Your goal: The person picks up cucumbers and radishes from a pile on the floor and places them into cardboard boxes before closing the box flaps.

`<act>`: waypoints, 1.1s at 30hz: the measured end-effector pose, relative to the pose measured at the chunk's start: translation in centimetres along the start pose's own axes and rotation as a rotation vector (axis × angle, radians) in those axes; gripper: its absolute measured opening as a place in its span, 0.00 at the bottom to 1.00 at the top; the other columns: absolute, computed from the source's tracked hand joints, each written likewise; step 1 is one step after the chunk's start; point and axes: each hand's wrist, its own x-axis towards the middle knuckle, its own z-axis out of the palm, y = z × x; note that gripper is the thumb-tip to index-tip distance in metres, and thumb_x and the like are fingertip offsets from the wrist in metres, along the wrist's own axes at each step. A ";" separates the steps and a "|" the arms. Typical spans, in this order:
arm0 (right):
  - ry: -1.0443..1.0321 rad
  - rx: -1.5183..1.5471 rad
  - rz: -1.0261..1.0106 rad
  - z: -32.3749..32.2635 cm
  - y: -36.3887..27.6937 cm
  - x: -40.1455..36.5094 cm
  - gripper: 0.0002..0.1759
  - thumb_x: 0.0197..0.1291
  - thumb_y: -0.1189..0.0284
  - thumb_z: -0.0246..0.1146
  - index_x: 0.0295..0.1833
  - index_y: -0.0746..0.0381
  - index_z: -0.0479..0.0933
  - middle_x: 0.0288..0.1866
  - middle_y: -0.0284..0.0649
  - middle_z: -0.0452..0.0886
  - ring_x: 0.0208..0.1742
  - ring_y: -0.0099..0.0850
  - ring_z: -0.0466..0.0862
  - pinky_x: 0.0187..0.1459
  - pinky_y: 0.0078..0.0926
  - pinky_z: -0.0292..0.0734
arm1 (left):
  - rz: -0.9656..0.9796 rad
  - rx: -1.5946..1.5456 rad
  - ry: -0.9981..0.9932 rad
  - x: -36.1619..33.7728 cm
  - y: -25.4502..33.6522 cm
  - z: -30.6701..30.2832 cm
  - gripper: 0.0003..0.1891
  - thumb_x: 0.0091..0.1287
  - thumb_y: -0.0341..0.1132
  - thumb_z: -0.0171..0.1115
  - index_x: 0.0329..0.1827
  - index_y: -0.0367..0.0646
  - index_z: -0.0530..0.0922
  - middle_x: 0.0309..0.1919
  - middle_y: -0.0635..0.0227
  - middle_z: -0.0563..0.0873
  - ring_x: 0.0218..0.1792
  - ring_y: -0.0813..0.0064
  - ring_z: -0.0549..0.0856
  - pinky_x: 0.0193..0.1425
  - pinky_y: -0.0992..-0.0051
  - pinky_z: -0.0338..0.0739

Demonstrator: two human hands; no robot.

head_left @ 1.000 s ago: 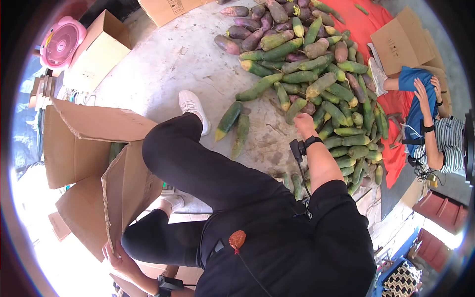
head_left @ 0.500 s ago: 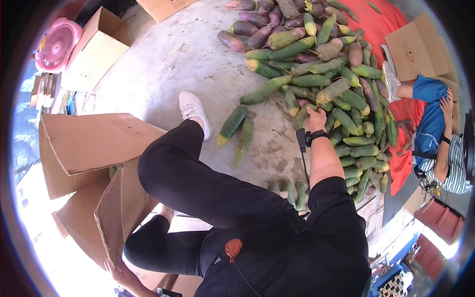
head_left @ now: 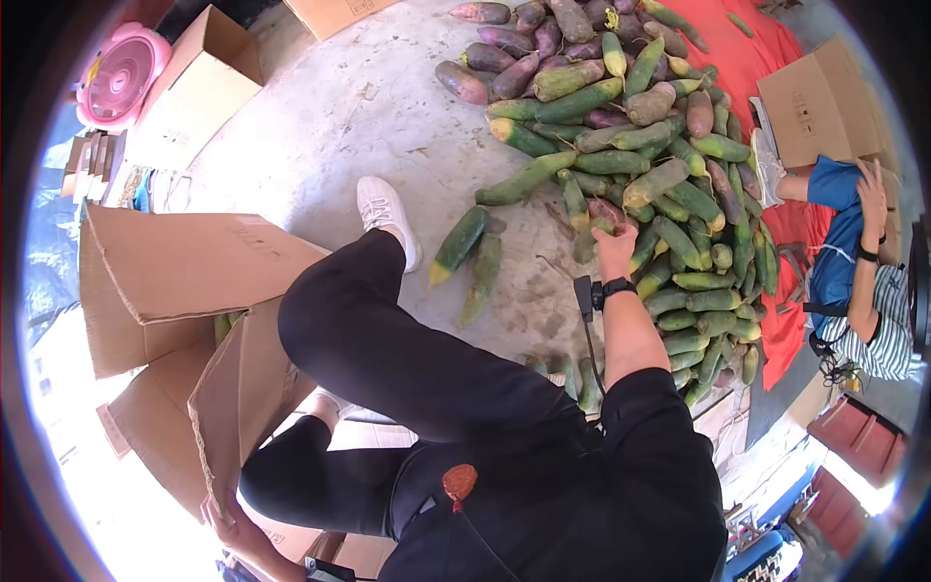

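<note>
**Right hand** [head_left: 614,244]: stretched forward onto the near edge of the heap of long green and purple root vegetables [head_left: 630,145]. The palm is down and the fingers are curled over the pieces beneath. Whether it has closed on one cannot be told. A black wrist band [head_left: 613,287] carries a small black device with a cable.

**Left hand** [head_left: 226,512]: low at the left, fingers clamped on the bottom edge of the brown cardboard flap [head_left: 242,388].

**Open brown cardboard carton** [head_left: 184,272]: lies at the person's left with the flap hanging from it. Green vegetables show in the gap inside.

**Heap**: spreads over the grey concrete floor [head_left: 330,126] ahead and to the right. Its far side lies on a red cloth [head_left: 747,58], and the purple pieces gather at the far end.

**Two loose green vegetables** [head_left: 464,242]: apart from the heap, between it and the white sneaker [head_left: 383,209].

**In the way**: the person's own bent leg in black trousers [head_left: 388,339] lies between the carton and the heap.

**Around**:
- A second open cardboard box [head_left: 199,92] and a pink round fan [head_left: 118,73] stand at the upper left.
- A short row of green vegetables [head_left: 572,373] lies by the right knee.
- At the right, another person in blue trousers and a striped top [head_left: 853,262] sits beside a tilted cardboard box [head_left: 815,97], well apart from both hands.
</note>
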 end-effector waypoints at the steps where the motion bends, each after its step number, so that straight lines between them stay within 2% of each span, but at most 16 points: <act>1: 0.000 0.007 -0.005 0.0 0.7 -0.3 0.31 0.40 0.72 0.75 0.49 0.66 0.67 0.42 0.41 0.73 0.43 0.32 0.76 0.41 0.28 0.74 | 0.024 0.010 0.010 -0.1 0.4 0.0 0.06 0.63 0.24 0.60 0.42 0.33 0.78 0.35 0.60 0.80 0.38 0.63 0.79 0.45 0.68 0.72; 4: -0.047 0.458 0.167 -1.0 -0.7 -2.4 0.31 0.44 0.79 0.72 0.54 0.63 0.65 0.44 0.39 0.74 0.41 0.29 0.78 0.32 0.27 0.79 | 0.021 -0.007 0.028 -0.3 0.8 0.6 0.06 0.62 0.24 0.60 0.41 0.35 0.79 0.35 0.61 0.81 0.38 0.63 0.80 0.44 0.68 0.73; 6: -0.097 0.501 0.202 -2.3 -2.8 -3.1 0.29 0.47 0.78 0.72 0.55 0.62 0.66 0.47 0.39 0.75 0.40 0.31 0.79 0.35 0.30 0.80 | 0.034 0.010 0.052 -0.4 1.8 0.0 0.06 0.60 0.23 0.61 0.40 0.36 0.79 0.35 0.60 0.81 0.38 0.63 0.80 0.44 0.69 0.74; 7: -0.314 0.655 0.182 -3.0 -3.4 -2.5 0.28 0.49 0.80 0.70 0.54 0.60 0.64 0.46 0.38 0.73 0.43 0.30 0.79 0.40 0.30 0.79 | 0.068 0.050 0.076 -0.2 3.1 -0.1 0.07 0.59 0.23 0.61 0.40 0.36 0.79 0.35 0.60 0.81 0.37 0.63 0.81 0.44 0.69 0.74; 8: -0.266 0.741 0.204 -3.4 -6.6 -4.1 0.26 0.51 0.79 0.69 0.54 0.60 0.64 0.47 0.38 0.74 0.44 0.30 0.79 0.42 0.32 0.79 | 0.040 0.012 0.063 -0.3 3.6 -0.3 0.07 0.59 0.22 0.61 0.40 0.37 0.79 0.35 0.60 0.81 0.38 0.63 0.81 0.44 0.69 0.75; 9: -0.348 0.798 0.197 -3.9 -8.4 -4.3 0.25 0.52 0.79 0.69 0.54 0.60 0.65 0.46 0.38 0.74 0.45 0.30 0.79 0.45 0.32 0.79 | 0.015 -0.034 0.049 -0.3 3.7 -0.3 0.07 0.58 0.22 0.61 0.40 0.37 0.79 0.35 0.60 0.81 0.38 0.62 0.81 0.44 0.70 0.75; 14: -0.664 1.001 -0.069 -6.7 -24.2 -10.3 0.29 0.57 0.76 0.65 0.63 0.65 0.62 0.50 0.40 0.75 0.52 0.30 0.78 0.56 0.35 0.74 | 0.011 -0.093 0.116 -1.1 3.4 0.4 0.04 0.60 0.24 0.63 0.38 0.38 0.80 0.33 0.62 0.82 0.36 0.65 0.82 0.43 0.71 0.75; 18: -0.905 1.217 -0.362 -7.7 -35.3 -17.5 0.26 0.57 0.78 0.62 0.62 0.67 0.65 0.54 0.42 0.76 0.54 0.30 0.78 0.55 0.34 0.76 | 0.009 -0.039 0.123 -1.3 3.9 0.3 0.07 0.58 0.24 0.61 0.39 0.41 0.81 0.34 0.60 0.83 0.36 0.61 0.83 0.41 0.70 0.76; 20: -1.036 1.379 -0.411 -7.8 -40.2 -22.3 0.23 0.55 0.79 0.63 0.57 0.68 0.69 0.43 0.41 0.81 0.44 0.29 0.82 0.49 0.30 0.78 | 0.041 -0.034 0.124 -1.6 3.5 0.3 0.06 0.59 0.26 0.62 0.39 0.41 0.81 0.35 0.61 0.83 0.36 0.61 0.83 0.41 0.69 0.76; 21: -1.200 1.442 -0.475 -7.7 -42.3 -24.5 0.22 0.53 0.80 0.64 0.55 0.68 0.70 0.40 0.42 0.82 0.41 0.28 0.83 0.48 0.27 0.78 | 0.048 -0.040 0.131 -1.6 3.5 0.5 0.06 0.60 0.26 0.62 0.39 0.42 0.81 0.35 0.61 0.83 0.36 0.61 0.83 0.41 0.69 0.76; 24: -1.362 1.339 -0.471 -5.9 -45.3 -31.4 0.30 0.38 0.74 0.76 0.49 0.67 0.72 0.43 0.41 0.80 0.42 0.30 0.82 0.41 0.26 0.78 | 0.063 -0.046 0.156 -1.8 2.5 1.1 0.05 0.60 0.27 0.62 0.39 0.42 0.81 0.35 0.62 0.83 0.37 0.61 0.83 0.41 0.69 0.76; 25: -1.319 1.212 -0.671 -4.9 -45.7 -32.8 0.28 0.38 0.73 0.75 0.48 0.67 0.72 0.41 0.41 0.80 0.41 0.30 0.81 0.42 0.27 0.78 | 0.064 -0.041 0.150 -1.9 2.5 1.1 0.05 0.60 0.27 0.62 0.39 0.42 0.81 0.35 0.62 0.83 0.37 0.61 0.83 0.41 0.69 0.76; 27: -1.292 1.025 -0.882 -2.9 -44.9 -34.3 0.25 0.41 0.79 0.74 0.47 0.65 0.73 0.42 0.39 0.80 0.41 0.26 0.82 0.43 0.23 0.80 | 0.060 -0.070 0.135 -1.7 2.9 0.8 0.05 0.60 0.27 0.62 0.39 0.43 0.81 0.36 0.62 0.83 0.37 0.61 0.83 0.40 0.69 0.76; 29: -1.297 0.923 -0.922 -1.2 -43.5 -34.5 0.26 0.41 0.79 0.75 0.49 0.63 0.74 0.43 0.38 0.80 0.41 0.25 0.82 0.43 0.23 0.79 | 0.047 -0.007 0.134 -1.5 3.7 0.3 0.05 0.59 0.27 0.62 0.38 0.43 0.81 0.35 0.62 0.83 0.36 0.59 0.83 0.39 0.69 0.77; 31: -1.377 0.923 -0.806 -1.2 -43.0 -34.1 0.22 0.45 0.78 0.72 0.49 0.61 0.76 0.41 0.36 0.80 0.39 0.23 0.82 0.41 0.21 0.79 | 0.044 -0.002 0.130 -1.4 3.7 0.3 0.06 0.58 0.26 0.61 0.38 0.44 0.81 0.35 0.62 0.82 0.36 0.59 0.83 0.40 0.68 0.76; 33: -1.337 0.940 -0.741 -1.2 -43.6 -33.1 0.22 0.42 0.75 0.74 0.45 0.65 0.77 0.37 0.38 0.82 0.37 0.26 0.82 0.40 0.25 0.79 | 0.054 -0.010 0.135 -1.1 3.9 0.2 0.07 0.58 0.26 0.61 0.38 0.44 0.81 0.35 0.62 0.82 0.36 0.60 0.82 0.41 0.68 0.76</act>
